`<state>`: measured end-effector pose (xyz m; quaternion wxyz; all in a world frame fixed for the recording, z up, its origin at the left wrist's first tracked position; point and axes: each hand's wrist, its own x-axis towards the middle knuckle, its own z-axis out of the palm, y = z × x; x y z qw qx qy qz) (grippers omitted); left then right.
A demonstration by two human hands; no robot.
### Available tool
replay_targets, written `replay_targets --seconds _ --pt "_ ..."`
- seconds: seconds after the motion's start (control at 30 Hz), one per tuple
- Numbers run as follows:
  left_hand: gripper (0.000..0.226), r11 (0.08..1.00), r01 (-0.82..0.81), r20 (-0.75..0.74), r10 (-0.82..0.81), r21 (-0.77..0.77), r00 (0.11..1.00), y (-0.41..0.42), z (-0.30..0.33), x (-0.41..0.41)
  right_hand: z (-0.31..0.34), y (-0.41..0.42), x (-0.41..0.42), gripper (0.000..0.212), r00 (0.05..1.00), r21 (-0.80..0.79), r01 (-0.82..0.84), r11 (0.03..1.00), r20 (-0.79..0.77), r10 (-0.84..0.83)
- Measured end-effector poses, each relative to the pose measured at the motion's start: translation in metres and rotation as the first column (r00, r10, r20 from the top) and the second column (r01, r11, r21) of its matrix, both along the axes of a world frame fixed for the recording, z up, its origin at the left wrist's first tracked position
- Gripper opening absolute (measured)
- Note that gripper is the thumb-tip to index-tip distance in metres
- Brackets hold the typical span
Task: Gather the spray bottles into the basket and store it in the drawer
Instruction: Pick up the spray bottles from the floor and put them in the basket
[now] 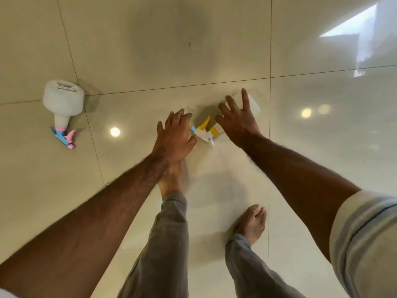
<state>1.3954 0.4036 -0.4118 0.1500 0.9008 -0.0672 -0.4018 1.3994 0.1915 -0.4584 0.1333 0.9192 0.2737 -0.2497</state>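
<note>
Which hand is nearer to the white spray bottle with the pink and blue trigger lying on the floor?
The left hand. The white plastic spray bottle with the pink and blue trigger lies far out to its left, untouched. The right hand is farther still, spread over the yellow-triggered bottle.

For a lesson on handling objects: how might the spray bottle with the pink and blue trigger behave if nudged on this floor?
The bottle lies on its side on glossy tile, so it would probably slide easily. Its round body may roll. It looks like translucent plastic, so probably light and unlikely to break.
</note>
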Motion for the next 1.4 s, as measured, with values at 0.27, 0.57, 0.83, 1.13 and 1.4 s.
replay_targets --seconds 0.27,0.57,0.83,1.13,1.4 --pt "0.069 0.876 -0.370 -0.079 0.364 -0.311 0.928 -0.005 0.103 0.004 0.110 -0.013 -0.037 0.052 0.590 0.439 0.801 0.407 -0.469 -0.657" --pt "0.037 0.833 -0.362 -0.496 0.124 -0.419 0.859 -0.081 0.328 0.009 0.399 -0.035 -0.102 0.037 0.058 0.281 0.830 -0.481 -0.902 -0.427" --pt "0.052 0.920 -0.130 -0.855 -0.282 -0.370 0.434 -0.147 0.511 -0.046 0.602 -0.025 -0.232 0.045 -0.039 0.221 0.240 -0.945 -0.971 -0.237" --pt "0.040 0.712 0.395 -0.546 -0.701 -0.581 0.459 -0.210 0.632 -0.271 0.719 0.022 -0.465 0.029 -0.486 0.529 -0.297 -0.795 -0.801 -0.351" --pt "0.077 0.145 0.737 -0.242 -0.970 -0.660 -0.026 -0.165 0.670 -0.552 0.754 0.148 -0.722 0.024 -0.644 0.625 -0.619 -0.475 -0.750 -0.148"
